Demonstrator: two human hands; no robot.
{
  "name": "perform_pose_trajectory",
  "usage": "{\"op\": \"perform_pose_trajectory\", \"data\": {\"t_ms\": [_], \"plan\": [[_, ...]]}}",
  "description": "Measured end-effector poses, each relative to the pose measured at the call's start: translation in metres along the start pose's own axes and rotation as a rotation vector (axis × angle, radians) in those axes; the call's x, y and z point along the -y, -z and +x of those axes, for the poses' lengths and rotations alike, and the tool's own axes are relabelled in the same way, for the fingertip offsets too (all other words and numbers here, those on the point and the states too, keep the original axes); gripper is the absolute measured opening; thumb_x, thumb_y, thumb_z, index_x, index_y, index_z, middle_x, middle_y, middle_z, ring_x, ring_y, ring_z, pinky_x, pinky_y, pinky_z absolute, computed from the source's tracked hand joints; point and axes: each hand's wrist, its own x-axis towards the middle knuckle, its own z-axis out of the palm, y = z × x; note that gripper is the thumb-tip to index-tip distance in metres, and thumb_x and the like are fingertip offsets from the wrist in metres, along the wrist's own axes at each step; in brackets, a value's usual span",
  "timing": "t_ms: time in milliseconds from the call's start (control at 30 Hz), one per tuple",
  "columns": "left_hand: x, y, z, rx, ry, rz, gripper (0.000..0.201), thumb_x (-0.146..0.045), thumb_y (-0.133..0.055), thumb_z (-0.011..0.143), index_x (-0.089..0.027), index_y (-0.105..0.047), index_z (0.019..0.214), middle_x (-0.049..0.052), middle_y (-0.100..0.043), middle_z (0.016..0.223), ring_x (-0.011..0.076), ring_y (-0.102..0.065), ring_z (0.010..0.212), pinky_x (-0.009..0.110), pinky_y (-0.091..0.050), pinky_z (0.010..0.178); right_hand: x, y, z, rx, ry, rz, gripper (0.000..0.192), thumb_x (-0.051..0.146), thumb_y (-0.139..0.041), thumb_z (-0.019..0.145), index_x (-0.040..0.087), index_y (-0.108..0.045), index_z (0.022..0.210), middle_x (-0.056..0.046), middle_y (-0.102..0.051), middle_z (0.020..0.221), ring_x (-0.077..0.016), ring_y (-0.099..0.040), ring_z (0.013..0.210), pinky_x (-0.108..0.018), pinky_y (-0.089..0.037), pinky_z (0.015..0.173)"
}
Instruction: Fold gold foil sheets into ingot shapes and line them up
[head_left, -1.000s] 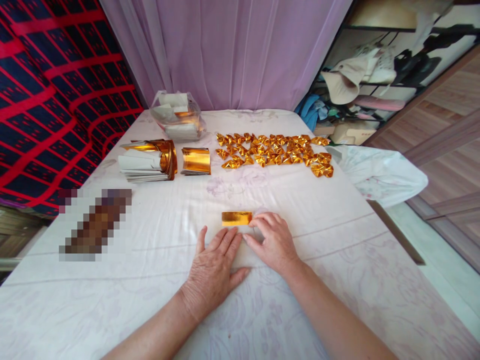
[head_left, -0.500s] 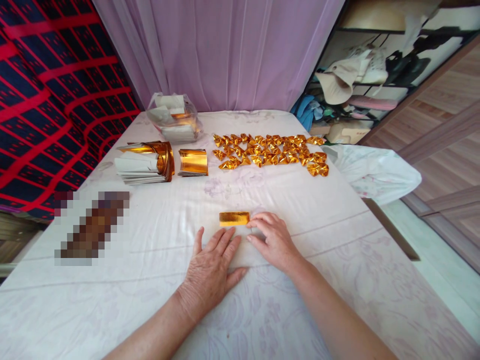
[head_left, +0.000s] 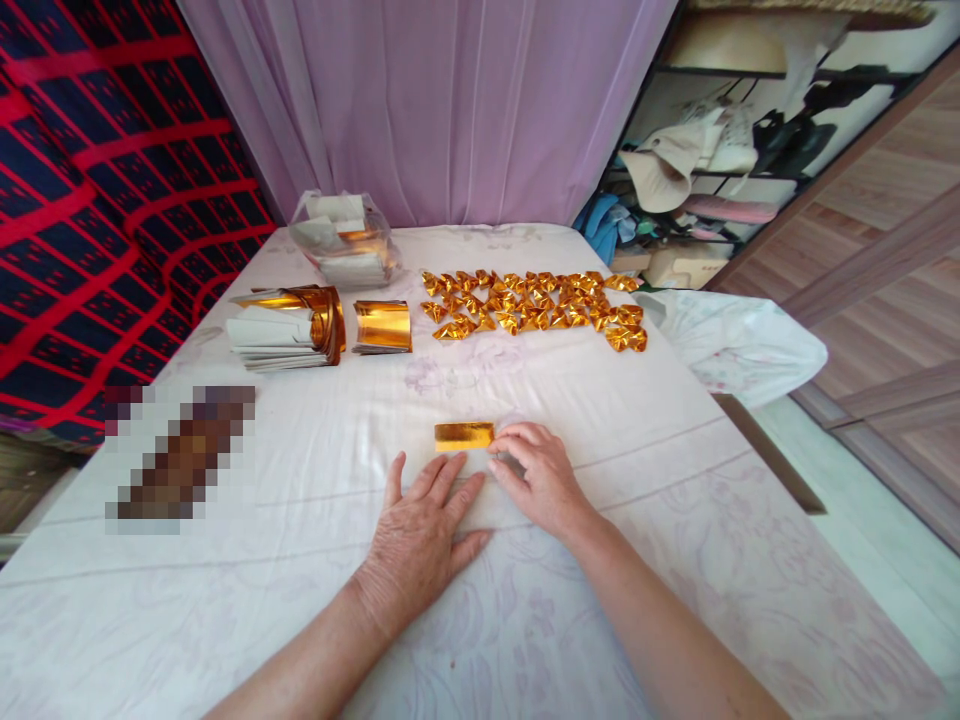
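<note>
A folded strip of gold foil paper (head_left: 463,436) lies flat on the white patterned cloth in front of me. Palm down, my left hand (head_left: 420,520) rests on the cloth with fingers spread, its middle fingertips at the strip's near edge. My right hand (head_left: 538,478) has thumb and forefinger pinched together at the strip's right end. Further off stand a small stack of gold foil sheets (head_left: 382,327) and a larger fanned pile of foil sheets with pale backs (head_left: 281,335). Several folded gold foil pieces (head_left: 525,303) sit in rows to their right.
A clear plastic bag (head_left: 345,240) of more sheets stands at the back left. A pixelated patch (head_left: 187,450) hides something at the left. Beyond the table are a purple curtain (head_left: 450,110), a shelf of shoes and a cap (head_left: 664,170), and a white bag (head_left: 750,340) at the right.
My right thumb has moved up to meet the forefinger at the strip's right end. My left hand stays flat. The whole view has shifted slightly.
</note>
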Motion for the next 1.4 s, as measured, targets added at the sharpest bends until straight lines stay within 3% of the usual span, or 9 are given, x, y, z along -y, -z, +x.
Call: {"op": "perform_pose_trajectory", "data": {"t_ms": [233, 600, 933, 1400], "plan": [[0.003, 0.002, 0.001, 0.015, -0.009, -0.033, 0.055, -0.058, -0.042, 0.093, -0.027, -0.051, 0.137, 0.009, -0.053, 0.142, 0.0288, -0.049, 0.127, 0.061, -0.005, 0.114, 0.007, -0.003, -0.001, -0.001, -0.044, -0.07, 0.014, 0.023, -0.067, 0.081, 0.024, -0.063, 0.094, -0.004, -0.064, 0.103, -0.0239, -0.056, 0.103, -0.039, -0.04, 0.087], [0.024, -0.005, -0.006, -0.083, -0.125, -0.1, 0.052, -0.058, -0.042, 0.094, -0.022, -0.056, 0.128, 0.009, -0.053, 0.143, 0.0244, -0.05, 0.127, 0.052, 0.006, 0.118, 0.002, -0.001, -0.001, 0.035, -0.046, -0.049, 0.015, 0.021, -0.065, 0.081, 0.025, -0.064, 0.096, -0.004, -0.064, 0.105, -0.0238, -0.056, 0.105, -0.04, -0.041, 0.089], [0.038, -0.003, -0.011, -0.048, -0.191, -0.043, 0.052, -0.056, -0.045, 0.093, -0.021, -0.054, 0.129, 0.008, -0.051, 0.145, 0.0261, -0.043, 0.134, 0.051, 0.013, 0.116, 0.004, 0.0, 0.0, 0.023, -0.045, -0.035, 0.017, 0.019, -0.067, 0.08, 0.024, -0.064, 0.096, -0.004, -0.064, 0.105, -0.0229, -0.056, 0.104, -0.039, -0.041, 0.086], [0.054, 0.0, -0.02, -0.028, -0.199, -0.025, 0.049, -0.054, -0.048, 0.093, -0.022, -0.053, 0.13, 0.007, -0.052, 0.144, 0.0274, -0.038, 0.138, 0.053, 0.006, 0.117, 0.0, -0.002, 0.0, 0.021, -0.043, -0.028, 0.016, 0.02, -0.066, 0.08, 0.025, -0.065, 0.095, -0.004, -0.065, 0.105, -0.0231, -0.057, 0.104, -0.04, -0.041, 0.087]]}}
